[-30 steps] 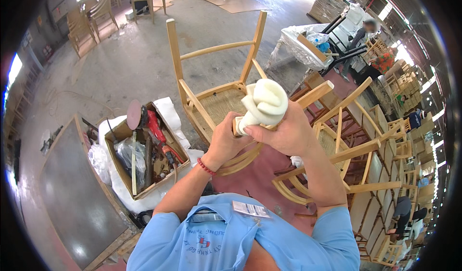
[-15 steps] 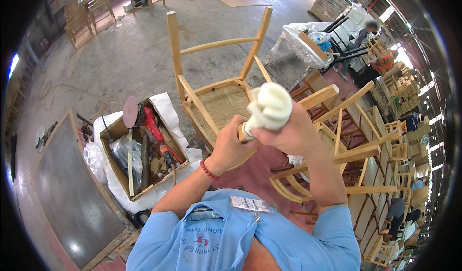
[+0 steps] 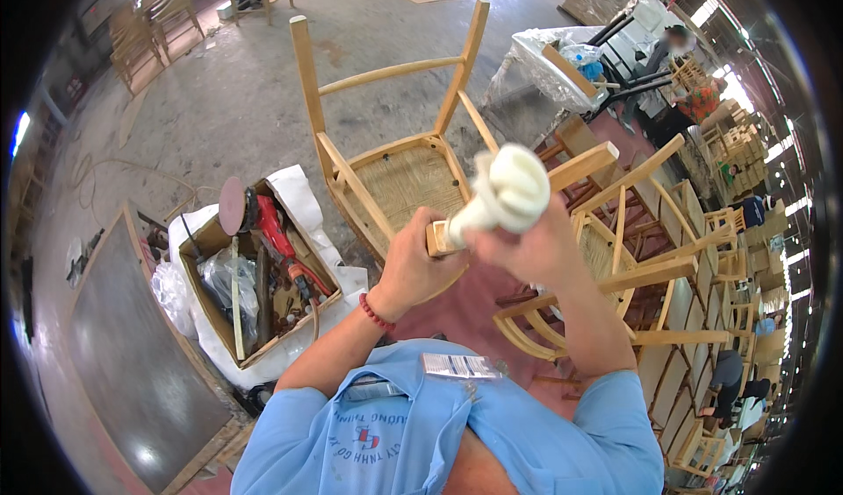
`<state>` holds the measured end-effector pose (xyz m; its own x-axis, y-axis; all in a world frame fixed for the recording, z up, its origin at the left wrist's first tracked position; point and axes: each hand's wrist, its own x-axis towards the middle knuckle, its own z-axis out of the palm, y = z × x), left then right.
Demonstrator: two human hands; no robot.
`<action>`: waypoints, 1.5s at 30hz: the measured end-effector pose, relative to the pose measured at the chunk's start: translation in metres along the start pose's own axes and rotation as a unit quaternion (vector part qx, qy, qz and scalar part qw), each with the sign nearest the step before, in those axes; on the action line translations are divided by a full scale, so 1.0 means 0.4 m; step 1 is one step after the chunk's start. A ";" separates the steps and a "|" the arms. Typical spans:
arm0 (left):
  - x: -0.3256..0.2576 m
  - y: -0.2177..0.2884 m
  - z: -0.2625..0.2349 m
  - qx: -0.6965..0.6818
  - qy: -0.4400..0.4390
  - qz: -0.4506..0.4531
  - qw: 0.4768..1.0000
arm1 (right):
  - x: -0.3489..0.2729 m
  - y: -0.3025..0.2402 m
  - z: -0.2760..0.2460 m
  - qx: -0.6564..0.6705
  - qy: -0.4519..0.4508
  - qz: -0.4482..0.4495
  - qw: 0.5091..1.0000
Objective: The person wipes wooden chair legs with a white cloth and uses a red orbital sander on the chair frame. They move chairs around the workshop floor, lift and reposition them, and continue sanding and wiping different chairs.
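In front of me a pale wooden chair [image 3: 389, 78] stands upside down, its legs pointing up. My left hand [image 3: 414, 262], with a red bead bracelet at the wrist, is closed around a square-ended wooden leg [image 3: 436, 239]. Soft white wrapping material in a bulky roll [image 3: 511, 187] lies against that leg, just beyond its end. Gripping the roll from the right is my right hand [image 3: 540, 247], its fingers blurred and partly behind the white material. Where the leg joins the chair is hidden by my hands.
To the left, a cardboard box [image 3: 327, 306] holds a red sander [image 3: 277, 236] and plastic bags. A dark flat panel [image 3: 145, 346] lies beside it. More wooden chairs [image 3: 645, 275] crowd the right. Behind them stands a plastic-covered table [image 3: 536, 56], with a person [image 3: 654, 60] nearby.
The white roll has shifted slightly right along with my right hand. More of the leg's square end shows beside my left hand, which keeps its hold. The whole view has moved a little.
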<state>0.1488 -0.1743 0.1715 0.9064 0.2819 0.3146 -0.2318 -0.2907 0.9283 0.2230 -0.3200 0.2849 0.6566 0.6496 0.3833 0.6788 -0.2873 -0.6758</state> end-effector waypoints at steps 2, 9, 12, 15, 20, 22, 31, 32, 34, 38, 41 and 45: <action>0.001 -0.001 0.000 0.001 -0.008 -0.024 1.000 | 0.009 0.001 0.001 0.030 0.003 0.044 0.999; 0.012 -0.011 0.000 -0.008 -0.006 -0.004 1.000 | 0.032 -0.033 0.000 0.043 -0.023 0.053 0.997; 0.015 -0.016 -0.002 0.002 -0.010 0.053 0.999 | 0.040 -0.041 0.003 0.063 -0.075 -0.019 0.995; 0.010 -0.018 -0.004 -0.011 -0.009 -0.011 1.000 | 0.043 -0.038 0.005 0.056 0.000 0.077 0.995; -0.004 -0.018 -0.005 -0.010 -0.023 -0.022 0.999 | 0.005 -0.026 0.003 0.033 -0.016 0.008 0.999; -0.006 -0.019 -0.004 -0.017 -0.024 -0.028 0.999 | -0.012 -0.015 0.007 0.080 0.012 0.132 0.988; 0.002 -0.024 -0.005 0.004 -0.027 -0.034 0.999 | -0.047 0.018 -0.004 0.132 0.044 0.053 0.989; 0.005 -0.025 -0.004 0.013 -0.026 -0.036 0.999 | -0.047 0.011 0.003 0.131 0.043 0.001 0.990; 0.007 -0.027 -0.003 -0.013 -0.015 0.001 1.000 | -0.024 0.002 0.007 0.136 0.000 -0.051 0.989; 0.009 -0.025 -0.002 -0.017 -0.018 -0.032 0.999 | 0.056 -0.014 0.031 -0.039 0.001 0.027 0.999; 0.009 -0.018 -0.003 -0.029 -0.003 0.026 0.999 | 0.089 -0.036 0.031 0.048 -0.048 -0.039 0.997; 0.009 -0.010 -0.004 -0.025 -0.044 -0.045 0.998 | 0.126 -0.050 0.019 -0.092 -0.015 0.023 0.995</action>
<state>0.1524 -0.1707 0.1691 0.9516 0.2219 0.2128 -0.1634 -0.2212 0.9614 0.2400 -0.2764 0.3129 0.6802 0.6529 0.3332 0.6984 -0.4393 -0.5650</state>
